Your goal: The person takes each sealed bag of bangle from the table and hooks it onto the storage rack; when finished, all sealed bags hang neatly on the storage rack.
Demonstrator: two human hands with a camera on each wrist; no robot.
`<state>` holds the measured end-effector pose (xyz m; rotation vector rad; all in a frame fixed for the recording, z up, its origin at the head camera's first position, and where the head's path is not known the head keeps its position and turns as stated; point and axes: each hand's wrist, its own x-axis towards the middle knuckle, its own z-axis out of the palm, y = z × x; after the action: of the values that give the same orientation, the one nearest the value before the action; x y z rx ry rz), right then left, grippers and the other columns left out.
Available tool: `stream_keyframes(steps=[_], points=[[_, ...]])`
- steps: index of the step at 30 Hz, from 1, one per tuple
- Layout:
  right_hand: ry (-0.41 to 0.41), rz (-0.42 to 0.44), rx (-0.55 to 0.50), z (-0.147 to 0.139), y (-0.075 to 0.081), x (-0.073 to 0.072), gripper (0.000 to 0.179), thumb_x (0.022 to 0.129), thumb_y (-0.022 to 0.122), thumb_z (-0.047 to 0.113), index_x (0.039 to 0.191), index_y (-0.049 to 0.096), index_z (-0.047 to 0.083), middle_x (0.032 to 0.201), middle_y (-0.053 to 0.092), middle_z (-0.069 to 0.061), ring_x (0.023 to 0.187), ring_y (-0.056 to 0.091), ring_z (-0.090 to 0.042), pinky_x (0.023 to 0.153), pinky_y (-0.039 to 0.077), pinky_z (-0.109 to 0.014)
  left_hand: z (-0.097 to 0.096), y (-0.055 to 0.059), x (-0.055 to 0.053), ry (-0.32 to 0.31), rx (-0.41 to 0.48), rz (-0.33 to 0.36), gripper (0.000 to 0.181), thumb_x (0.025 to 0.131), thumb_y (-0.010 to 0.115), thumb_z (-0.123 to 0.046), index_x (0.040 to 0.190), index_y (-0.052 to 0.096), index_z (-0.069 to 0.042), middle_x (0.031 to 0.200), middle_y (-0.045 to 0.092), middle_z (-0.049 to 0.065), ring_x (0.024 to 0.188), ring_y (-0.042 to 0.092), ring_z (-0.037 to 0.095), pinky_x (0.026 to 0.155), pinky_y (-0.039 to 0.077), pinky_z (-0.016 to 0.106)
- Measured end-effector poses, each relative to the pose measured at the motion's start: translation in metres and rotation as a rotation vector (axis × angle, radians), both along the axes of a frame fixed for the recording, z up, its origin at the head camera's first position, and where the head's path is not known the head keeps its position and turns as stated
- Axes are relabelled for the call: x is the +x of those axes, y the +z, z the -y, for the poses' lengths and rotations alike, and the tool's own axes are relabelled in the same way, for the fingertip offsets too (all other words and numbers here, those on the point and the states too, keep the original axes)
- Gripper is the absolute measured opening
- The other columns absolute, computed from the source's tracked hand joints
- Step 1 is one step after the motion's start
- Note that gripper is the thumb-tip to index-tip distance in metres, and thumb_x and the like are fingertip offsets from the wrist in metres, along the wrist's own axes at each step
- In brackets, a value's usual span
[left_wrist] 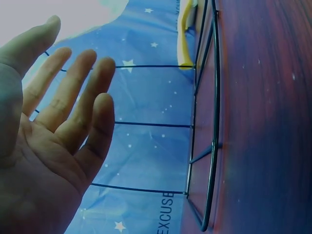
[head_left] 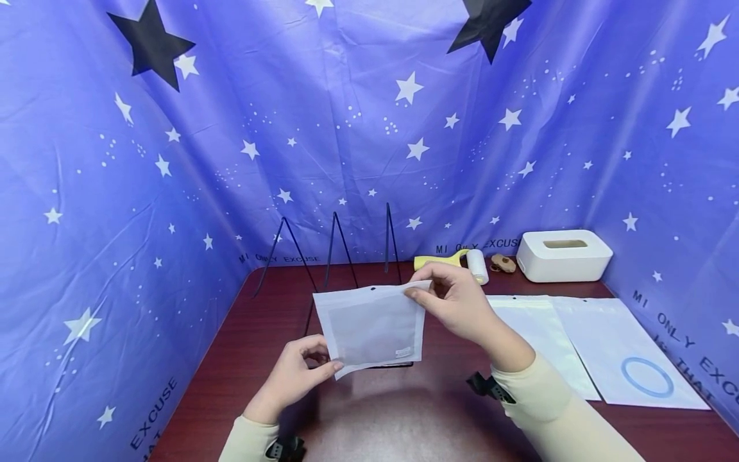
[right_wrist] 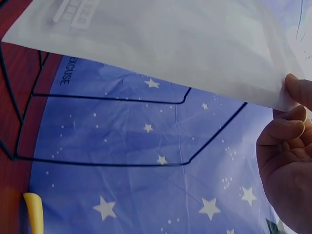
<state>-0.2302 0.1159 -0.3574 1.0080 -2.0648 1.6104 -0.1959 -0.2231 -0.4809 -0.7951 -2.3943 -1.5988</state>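
Note:
A flat whitish bag (head_left: 372, 327) with a small hanging hole at its top edge is held up over the table. My right hand (head_left: 458, 305) pinches its upper right corner between thumb and fingers, as the right wrist view also shows. At the lower left corner, the thumb of my left hand (head_left: 288, 375) touches the bag. In the left wrist view the left fingers (left_wrist: 100, 124) are extended and apart from the thumb. Behind the bag stands a black wire rack (left_wrist: 214, 97) with upright loops, its base partly hidden by the bag.
Two larger whitish bags (head_left: 600, 321) lie at the right, one bearing a blue ring (head_left: 646, 377). Along the back are a yellow-handled lint roller (head_left: 439, 262), a small brown object (head_left: 503, 263) and a white tissue box (head_left: 564, 264). Starry blue cloth (head_left: 346, 128) encloses the table.

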Motion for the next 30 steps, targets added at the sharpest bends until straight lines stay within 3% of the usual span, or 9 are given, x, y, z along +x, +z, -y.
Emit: stream_keyframes(steps=[5, 11, 17, 24, 30], points=[[-0.002, -0.012, -0.005, 0.011, 0.000, 0.000, 0.012, 0.091, 0.081, 0.003, 0.094, 0.076, 0.013, 0.069, 0.057, 0.003, 0.053, 0.043, -0.011, 0.046, 0.035, -0.025, 0.005, 0.002, 0.002, 0.044, 0.040, 0.002, 0.021, 0.087, 0.085, -0.006, 0.104, 0.075, -0.015, 0.088, 0.076, -0.001, 0.072, 0.068, 0.013, 0.058, 0.058, 0.035], [0.008, -0.032, -0.002, 0.021, 0.001, 0.001, 0.010, 0.092, 0.081, 0.006, 0.095, 0.076, 0.014, 0.072, 0.059, 0.003, 0.053, 0.042, -0.012, 0.046, 0.035, -0.026, 0.015, 0.000, 0.001, 0.080, 0.093, -0.071, 0.013, 0.091, 0.081, -0.003, 0.096, 0.077, -0.015, 0.079, 0.075, 0.004, 0.060, 0.059, 0.008, 0.049, 0.049, 0.026], [0.060, -0.023, -0.011, 0.028, 0.001, 0.003, 0.006, 0.094, 0.079, 0.008, 0.098, 0.076, 0.011, 0.083, 0.067, 0.002, 0.059, 0.049, -0.014, 0.050, 0.040, -0.026, 0.026, -0.002, -0.001, 0.121, 0.147, -0.094, 0.005, 0.092, 0.080, -0.004, 0.092, 0.078, -0.008, 0.076, 0.074, 0.008, 0.061, 0.064, 0.010, 0.054, 0.056, 0.029], [0.109, 0.038, -0.009, 0.035, -0.006, 0.001, 0.016, 0.093, 0.078, 0.003, 0.102, 0.076, 0.017, 0.089, 0.069, -0.001, 0.067, 0.059, -0.016, 0.054, 0.046, -0.026, 0.041, -0.006, -0.002, 0.151, 0.182, -0.081, 0.007, 0.091, 0.080, -0.002, 0.087, 0.075, 0.000, 0.073, 0.071, 0.009, 0.063, 0.063, 0.008, 0.055, 0.054, 0.026], [0.096, 0.080, -0.022, 0.044, -0.017, -0.008, 0.013, 0.094, 0.078, 0.003, 0.100, 0.076, 0.015, 0.090, 0.069, -0.001, 0.071, 0.062, -0.017, 0.057, 0.048, -0.027, 0.051, -0.006, -0.002, 0.172, 0.177, -0.061, 0.006, 0.091, 0.080, 0.000, 0.091, 0.076, -0.005, 0.078, 0.074, 0.010, 0.068, 0.067, 0.009, 0.058, 0.055, 0.026]])
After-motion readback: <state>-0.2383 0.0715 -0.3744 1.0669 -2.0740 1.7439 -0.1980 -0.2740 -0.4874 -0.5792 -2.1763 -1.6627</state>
